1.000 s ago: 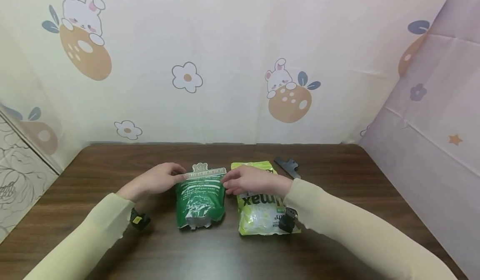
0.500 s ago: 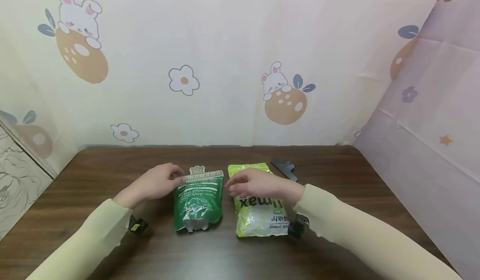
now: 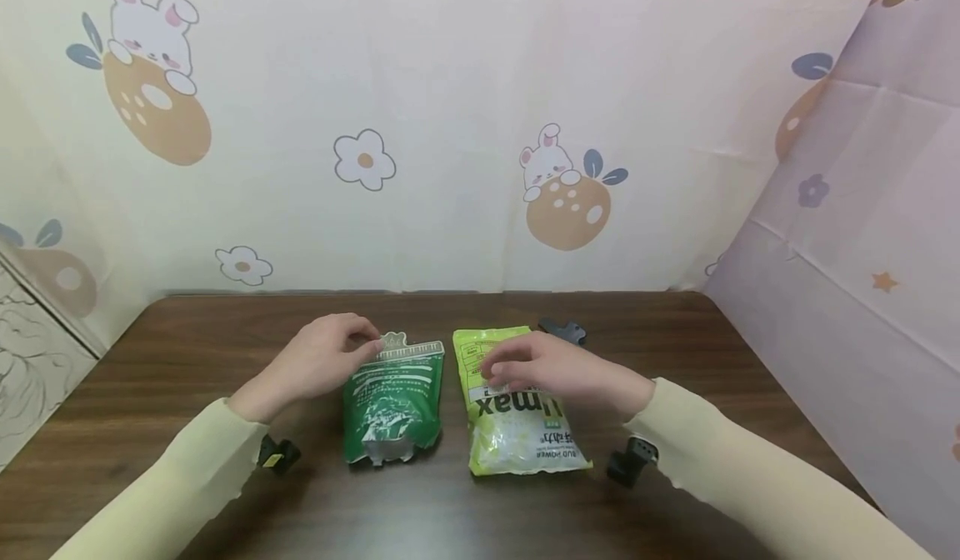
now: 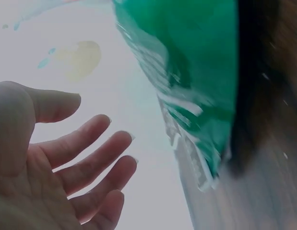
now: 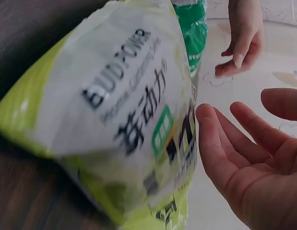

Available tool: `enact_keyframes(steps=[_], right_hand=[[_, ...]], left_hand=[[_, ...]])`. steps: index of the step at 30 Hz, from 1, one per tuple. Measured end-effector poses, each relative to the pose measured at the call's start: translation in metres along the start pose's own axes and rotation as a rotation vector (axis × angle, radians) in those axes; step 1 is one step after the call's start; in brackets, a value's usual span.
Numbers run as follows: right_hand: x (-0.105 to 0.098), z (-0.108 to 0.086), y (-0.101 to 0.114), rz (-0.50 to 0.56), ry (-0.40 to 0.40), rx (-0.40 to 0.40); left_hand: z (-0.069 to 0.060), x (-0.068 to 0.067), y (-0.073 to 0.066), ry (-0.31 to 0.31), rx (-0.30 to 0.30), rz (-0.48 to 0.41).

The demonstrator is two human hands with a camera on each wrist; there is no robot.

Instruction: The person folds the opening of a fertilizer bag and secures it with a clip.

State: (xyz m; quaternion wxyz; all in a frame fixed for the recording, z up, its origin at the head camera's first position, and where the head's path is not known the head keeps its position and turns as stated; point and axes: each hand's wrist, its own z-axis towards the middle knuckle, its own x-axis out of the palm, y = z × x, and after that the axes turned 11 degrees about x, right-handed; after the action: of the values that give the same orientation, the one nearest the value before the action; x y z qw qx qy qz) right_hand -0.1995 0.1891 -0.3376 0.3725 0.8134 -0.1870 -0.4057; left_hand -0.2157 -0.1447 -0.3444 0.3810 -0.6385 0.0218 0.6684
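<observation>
A green bag (image 3: 393,406) lies on the table with a pale, long-barred clip (image 3: 411,350) across its far end. My left hand (image 3: 318,362) hovers at that end's left corner. In the left wrist view its loosely bent fingers (image 4: 98,170) hold nothing and are apart from the bag. To the right lies a yellow-green and white bag (image 3: 517,442) with dark lettering. My right hand (image 3: 573,374) is over this bag's right side, fingers relaxed and holding nothing. From the right wrist, a gap shows between the fingers (image 5: 210,139) and the bag.
A dark clip (image 3: 566,331) lies behind the yellow-green bag, partly hidden by my right hand. The brown wooden table (image 3: 247,318) ends at a patterned cloth backdrop (image 3: 450,235). More cloth hangs at the right.
My right hand has moved right, away from the green bag and over the yellow-green bag. The left hand has stayed near the pale clip, shifting slightly. The bags lie as before.
</observation>
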Motion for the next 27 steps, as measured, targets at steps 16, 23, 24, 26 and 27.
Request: enact_keyframes(steps=[16,23,24,26,27], right_hand=[[-0.017,-0.026,-0.032,0.003,-0.15,-0.002],[-0.026,-0.034,-0.041,0.018,-0.258,0.05],[-0.026,-0.035,-0.042,0.018,-0.27,0.05],[-0.027,-0.034,-0.044,0.014,-0.293,0.055],[-0.027,-0.034,-0.045,0.011,-0.302,0.059]], left_hand=[[0.021,0.004,-0.029,0.129,0.078,-0.092],[0.035,0.005,-0.039,0.179,0.083,-0.096],[0.037,0.006,-0.041,0.188,0.083,-0.096],[0.041,0.007,-0.044,0.208,0.081,-0.094],[0.043,0.007,-0.045,0.216,0.078,-0.092]])
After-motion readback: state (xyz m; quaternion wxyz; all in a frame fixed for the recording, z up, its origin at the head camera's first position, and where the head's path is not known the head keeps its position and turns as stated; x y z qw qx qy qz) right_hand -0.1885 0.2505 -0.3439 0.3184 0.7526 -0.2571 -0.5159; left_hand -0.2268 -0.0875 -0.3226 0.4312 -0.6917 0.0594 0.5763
